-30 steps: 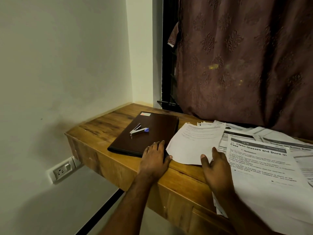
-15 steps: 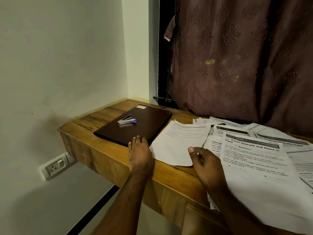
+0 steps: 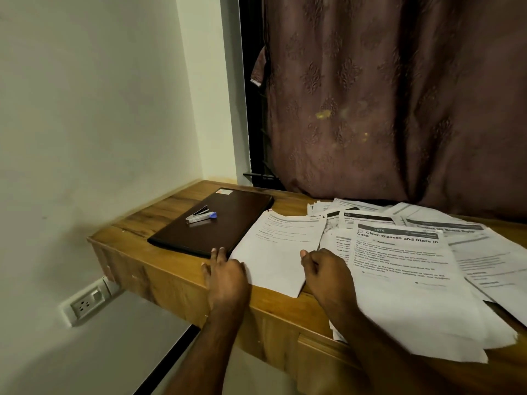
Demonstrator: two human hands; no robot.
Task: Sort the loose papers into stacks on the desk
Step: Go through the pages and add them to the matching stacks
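Currently, the left hand [image 3: 226, 276] is lying flat on the desk [image 3: 176, 277], fingers straight, beside the left edge of a single sheet [image 3: 278, 252]. The right hand [image 3: 328, 273] is resting at that sheet's right edge with fingers curled; whether it is gripping the paper cannot be determined. Loose papers [image 3: 422, 269] are lying overlapped across the desk's right side. A stapler [image 3: 201, 216] is sitting on a dark folder [image 3: 219, 223].
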